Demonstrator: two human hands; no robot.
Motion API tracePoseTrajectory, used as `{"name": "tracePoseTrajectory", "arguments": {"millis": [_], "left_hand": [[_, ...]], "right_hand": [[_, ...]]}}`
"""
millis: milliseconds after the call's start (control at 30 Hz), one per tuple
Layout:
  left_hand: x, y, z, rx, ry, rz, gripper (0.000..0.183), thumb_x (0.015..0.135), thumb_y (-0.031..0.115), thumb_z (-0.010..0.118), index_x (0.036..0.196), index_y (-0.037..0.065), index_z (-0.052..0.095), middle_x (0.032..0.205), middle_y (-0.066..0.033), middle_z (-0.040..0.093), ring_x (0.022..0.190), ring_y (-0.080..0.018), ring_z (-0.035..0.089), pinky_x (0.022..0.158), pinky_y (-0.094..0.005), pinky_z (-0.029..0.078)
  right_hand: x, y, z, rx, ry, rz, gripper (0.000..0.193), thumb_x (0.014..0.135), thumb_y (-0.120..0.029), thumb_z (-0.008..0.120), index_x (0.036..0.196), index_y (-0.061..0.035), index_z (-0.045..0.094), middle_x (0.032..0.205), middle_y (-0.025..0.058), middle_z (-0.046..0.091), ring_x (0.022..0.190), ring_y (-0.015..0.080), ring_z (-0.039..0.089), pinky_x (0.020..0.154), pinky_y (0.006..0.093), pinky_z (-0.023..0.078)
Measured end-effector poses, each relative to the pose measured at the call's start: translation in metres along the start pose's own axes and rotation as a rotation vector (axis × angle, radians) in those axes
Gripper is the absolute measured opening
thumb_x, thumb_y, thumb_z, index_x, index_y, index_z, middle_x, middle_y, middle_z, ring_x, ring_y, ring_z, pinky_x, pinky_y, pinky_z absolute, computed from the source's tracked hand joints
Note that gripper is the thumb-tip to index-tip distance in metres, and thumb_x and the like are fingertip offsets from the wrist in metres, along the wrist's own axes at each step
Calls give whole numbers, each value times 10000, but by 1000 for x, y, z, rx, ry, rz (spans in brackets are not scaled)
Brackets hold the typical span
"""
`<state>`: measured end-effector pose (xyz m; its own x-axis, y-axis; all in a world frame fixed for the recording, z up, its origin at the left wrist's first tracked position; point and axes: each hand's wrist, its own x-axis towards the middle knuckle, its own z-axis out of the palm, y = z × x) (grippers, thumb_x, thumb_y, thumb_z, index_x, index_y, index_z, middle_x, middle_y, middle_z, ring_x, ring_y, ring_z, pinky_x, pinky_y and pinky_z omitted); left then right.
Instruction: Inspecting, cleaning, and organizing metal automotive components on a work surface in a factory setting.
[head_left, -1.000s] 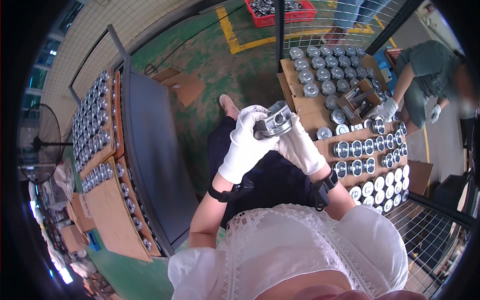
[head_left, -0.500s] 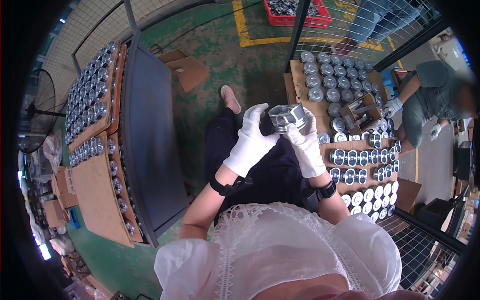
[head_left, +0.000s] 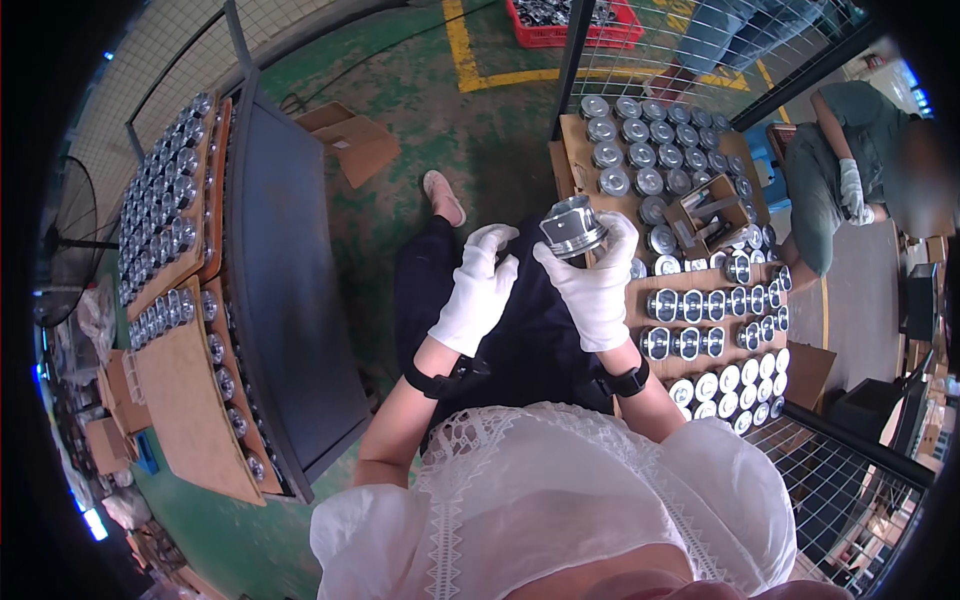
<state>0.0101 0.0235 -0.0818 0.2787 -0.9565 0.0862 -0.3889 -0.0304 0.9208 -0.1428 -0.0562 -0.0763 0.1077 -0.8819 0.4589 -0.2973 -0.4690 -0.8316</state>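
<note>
Here the right hand point(head_left: 598, 290), in a white glove, grasps a silver metal piston point(head_left: 572, 227) by its lower skirt and holds it raised above the lap. The left hand point(head_left: 478, 292), also gloved, is released with fingers loosely spread, just beside the piston and not touching it. To the right, a cardboard tray point(head_left: 573, 140) carries rows of like pistons. With a one-handed grip through smooth fabric, the part could probably slip and fall onto the parts below.

Red crate point(head_left: 570, 18) cut off by top edge; metal piston point(head_left: 573, 226) underside hidden by right-hand grip point(head_left: 597, 285).
</note>
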Motion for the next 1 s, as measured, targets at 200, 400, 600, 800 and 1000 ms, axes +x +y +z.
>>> {"name": "tracePoseTrajectory", "arguments": {"millis": [200, 400, 600, 800, 1000], "left_hand": [[6, -6, 10, 15, 93, 33, 297, 1017, -18, 538, 1311, 1, 572, 1306, -149, 547, 1097, -220, 621, 965, -327, 516], [12, -2, 15, -7, 127, 48, 268, 1041, 50, 571, 1307, 20, 589, 1270, -124, 592, 1110, -192, 629, 981, -318, 508], [13, 4, 14, 22, 124, -9, 275, 1071, 146, 547, 1323, 45, 589, 1303, -132, 594, 1208, -253, 601, 1039, -345, 486], [20, 23, 10, 356, 65, 171, 389, 1019, 251, 629, 1322, 12, 581, 1364, -159, 535, 1237, -289, 576, 986, -353, 497], [15, 80, 28, 187, 172, 192, 626, 645, 204, 944, 1158, 35, 626, 1420, -188, 512, 1185, -384, 642, 938, -463, 584]], "right_hand": [[-2, 2, -2, 90, -28, 204, 825, 670, -184, 966, 1286, -40, 437, 1203, 156, 557, 1072, 280, 616, 901, 403, 534], [-4, -1, -5, 111, -72, 267, 749, 754, -68, 912, 1301, -55, 400, 1159, 93, 583, 983, 142, 638, 825, 292, 556], [-6, 2, -1, 403, -74, 429, 790, 732, -166, 944, 1309, -45, 419, 1193, 95, 604, 985, 158, 653, 860, 314, 562], [-1, -1, -12, 1079, -236, 770, 564, 956, -207, 722, 1399, -47, 411, 1296, 131, 605, 1136, 204, 642, 964, 355, 558], [10, -3, -25, 1854, -297, 1169, 493, 1089, -443, 448, 1367, -48, 549, 1257, 119, 668, 1160, 247, 658, 1002, 399, 555]]}}
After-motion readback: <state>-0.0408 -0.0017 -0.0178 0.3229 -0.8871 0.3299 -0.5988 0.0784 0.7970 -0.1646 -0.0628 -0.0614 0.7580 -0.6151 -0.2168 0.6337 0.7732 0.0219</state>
